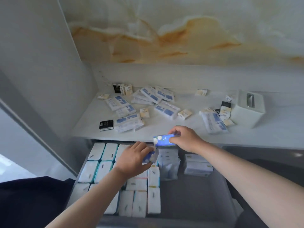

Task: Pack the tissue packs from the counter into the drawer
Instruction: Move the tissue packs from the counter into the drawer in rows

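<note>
Tissue packs (128, 104) lie scattered on the counter (164, 129) just behind the open drawer (197, 195), and white packs (139, 203) fill the drawer's left half in rows. I see my right hand (184, 138) gripping a blue flowered pack (162, 140) above the drawer's back edge. My left hand (131, 159) pinches a second blue pack (150, 156) lower down, over the rows inside the drawer.
</note>
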The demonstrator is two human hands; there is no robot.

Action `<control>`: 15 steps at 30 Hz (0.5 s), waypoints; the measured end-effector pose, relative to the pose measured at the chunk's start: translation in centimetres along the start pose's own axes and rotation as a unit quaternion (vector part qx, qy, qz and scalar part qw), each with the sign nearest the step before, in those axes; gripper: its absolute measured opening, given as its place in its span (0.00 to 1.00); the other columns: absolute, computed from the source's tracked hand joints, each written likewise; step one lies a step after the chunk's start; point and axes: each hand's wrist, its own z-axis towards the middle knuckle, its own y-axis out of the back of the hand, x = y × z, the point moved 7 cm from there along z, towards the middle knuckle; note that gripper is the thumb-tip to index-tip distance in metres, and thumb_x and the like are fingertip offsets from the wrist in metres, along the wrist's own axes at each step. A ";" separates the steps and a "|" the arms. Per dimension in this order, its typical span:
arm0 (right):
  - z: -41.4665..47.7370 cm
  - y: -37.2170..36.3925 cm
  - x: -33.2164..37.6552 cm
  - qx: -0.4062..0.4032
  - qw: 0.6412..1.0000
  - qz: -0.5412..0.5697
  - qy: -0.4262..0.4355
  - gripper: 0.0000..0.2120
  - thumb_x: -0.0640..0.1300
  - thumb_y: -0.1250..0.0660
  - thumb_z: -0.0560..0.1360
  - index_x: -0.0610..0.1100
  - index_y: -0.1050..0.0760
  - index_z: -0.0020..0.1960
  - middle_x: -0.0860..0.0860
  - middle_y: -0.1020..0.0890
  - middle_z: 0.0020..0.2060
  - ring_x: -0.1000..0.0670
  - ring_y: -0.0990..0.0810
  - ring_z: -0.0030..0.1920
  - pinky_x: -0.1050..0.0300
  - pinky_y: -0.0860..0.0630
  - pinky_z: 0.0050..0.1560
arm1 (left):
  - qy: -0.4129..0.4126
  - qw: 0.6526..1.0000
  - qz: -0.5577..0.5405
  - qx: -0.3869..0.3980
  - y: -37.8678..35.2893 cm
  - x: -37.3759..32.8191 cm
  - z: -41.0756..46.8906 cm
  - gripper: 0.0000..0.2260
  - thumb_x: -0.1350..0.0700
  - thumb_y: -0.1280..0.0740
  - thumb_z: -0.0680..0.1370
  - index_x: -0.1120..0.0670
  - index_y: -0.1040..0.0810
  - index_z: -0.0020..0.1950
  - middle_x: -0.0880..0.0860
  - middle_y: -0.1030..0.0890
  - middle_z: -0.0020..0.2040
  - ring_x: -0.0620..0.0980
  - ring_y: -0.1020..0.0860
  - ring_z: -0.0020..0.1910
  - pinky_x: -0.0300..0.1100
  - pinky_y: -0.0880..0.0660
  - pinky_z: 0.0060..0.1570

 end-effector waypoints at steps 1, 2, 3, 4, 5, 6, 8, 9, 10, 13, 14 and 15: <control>-0.6 -0.3 -0.3 0.012 1.000 -0.001 -0.008 0.09 0.48 0.32 0.68 0.56 0.21 0.48 0.58 0.19 0.47 0.55 0.21 0.48 0.57 0.24 0.50 | 0.008 1.000 -0.006 0.030 -0.7 -0.2 -0.3 0.15 0.44 0.29 0.68 0.47 0.22 0.52 0.46 0.24 0.44 0.51 0.24 0.43 0.41 0.28 0.37; -1.2 -0.7 -0.6 0.027 0.999 -0.005 -0.017 0.09 0.48 0.32 0.69 0.54 0.21 0.48 0.57 0.19 0.46 0.54 0.21 0.47 0.58 0.24 0.47 | 0.016 0.998 -0.007 0.063 -1.4 -0.5 -0.7 0.15 0.43 0.30 0.67 0.46 0.22 0.50 0.46 0.24 0.43 0.51 0.23 0.42 0.41 0.28 0.34; -1.6 -1.2 -1.0 0.044 0.999 -0.011 -0.025 0.08 0.48 0.32 0.69 0.53 0.20 0.49 0.56 0.19 0.44 0.54 0.21 0.45 0.58 0.25 0.44 | 0.021 0.995 -0.001 0.097 -2.2 -0.7 -1.0 0.15 0.43 0.30 0.65 0.46 0.23 0.48 0.47 0.24 0.42 0.51 0.22 0.42 0.41 0.28 0.32; -2.1 -1.6 -1.3 0.063 0.997 -0.019 -0.032 0.09 0.48 0.32 0.69 0.50 0.20 0.49 0.55 0.19 0.42 0.53 0.22 0.43 0.58 0.27 0.42 | 0.025 0.991 0.012 0.129 -3.0 -0.9 -1.5 0.15 0.42 0.30 0.65 0.46 0.23 0.48 0.47 0.24 0.43 0.52 0.21 0.42 0.41 0.27 0.32; -2.5 -2.1 -1.6 0.080 0.996 -0.031 -0.036 0.10 0.49 0.32 0.69 0.47 0.19 0.47 0.54 0.19 0.39 0.52 0.23 0.40 0.58 0.29 0.40 | 0.031 0.985 0.019 0.166 -4.0 -0.9 -2.0 0.17 0.42 0.30 0.66 0.46 0.23 0.51 0.48 0.23 0.45 0.52 0.21 0.45 0.43 0.26 0.35; -2.9 -2.5 -1.9 0.098 0.993 -0.047 -0.040 0.10 0.50 0.32 0.67 0.45 0.20 0.43 0.54 0.21 0.35 0.52 0.25 0.37 0.57 0.31 0.39 | 0.042 0.980 0.024 0.195 -4.7 -0.9 -2.5 0.19 0.41 0.30 0.68 0.47 0.24 0.55 0.49 0.23 0.50 0.53 0.22 0.50 0.44 0.25 0.41; -3.4 -3.4 -2.5 0.129 0.987 -0.082 -0.054 0.10 0.52 0.33 0.66 0.45 0.25 0.34 0.52 0.24 0.30 0.52 0.29 0.33 0.57 0.34 0.37 | 0.048 0.966 0.043 0.249 -5.9 -0.7 -3.2 0.24 0.40 0.32 0.71 0.46 0.28 0.64 0.49 0.25 0.59 0.53 0.27 0.59 0.46 0.29 0.55; -3.6 -3.8 -2.8 0.141 0.984 -0.093 -0.057 0.11 0.53 0.33 0.65 0.47 0.28 0.32 0.51 0.26 0.29 0.51 0.30 0.32 0.56 0.35 0.37 | 0.046 0.961 0.047 0.270 -6.2 -0.7 -3.5 0.26 0.40 0.31 0.71 0.46 0.30 0.67 0.49 0.27 0.62 0.52 0.29 0.62 0.46 0.31 0.59; -3.8 -4.1 -3.0 0.151 0.982 -0.101 -0.056 0.11 0.55 0.33 0.64 0.48 0.30 0.32 0.50 0.27 0.29 0.51 0.30 0.32 0.56 0.36 0.38 | 0.046 0.955 0.045 0.289 -6.5 -0.7 -3.6 0.28 0.40 0.31 0.71 0.45 0.31 0.69 0.49 0.28 0.63 0.52 0.31 0.63 0.45 0.31 0.61; -3.8 -4.9 -3.1 0.166 0.978 -0.114 -0.047 0.14 0.57 0.34 0.65 0.47 0.31 0.34 0.48 0.31 0.31 0.50 0.32 0.34 0.54 0.35 0.39 | 0.070 0.939 0.008 0.336 -6.6 -0.8 -3.7 0.32 0.41 0.28 0.71 0.44 0.33 0.72 0.48 0.30 0.65 0.50 0.32 0.66 0.44 0.31 0.62; -3.9 -5.2 -3.0 0.176 0.975 -0.126 -0.046 0.15 0.57 0.34 0.68 0.46 0.31 0.34 0.47 0.32 0.32 0.49 0.32 0.35 0.54 0.36 0.39 | 0.092 0.934 -0.019 0.345 -6.6 -0.7 -3.7 0.32 0.41 0.28 0.71 0.43 0.34 0.72 0.48 0.29 0.66 0.50 0.32 0.66 0.43 0.31 0.62; -3.8 -5.4 -3.0 0.184 0.971 -0.144 -0.045 0.16 0.56 0.35 0.71 0.44 0.32 0.35 0.46 0.32 0.32 0.49 0.33 0.35 0.54 0.37 0.38 | 0.116 0.928 -0.048 0.350 -6.7 -0.6 -3.7 0.31 0.43 0.28 0.72 0.43 0.34 0.73 0.47 0.28 0.65 0.49 0.31 0.66 0.42 0.31 0.61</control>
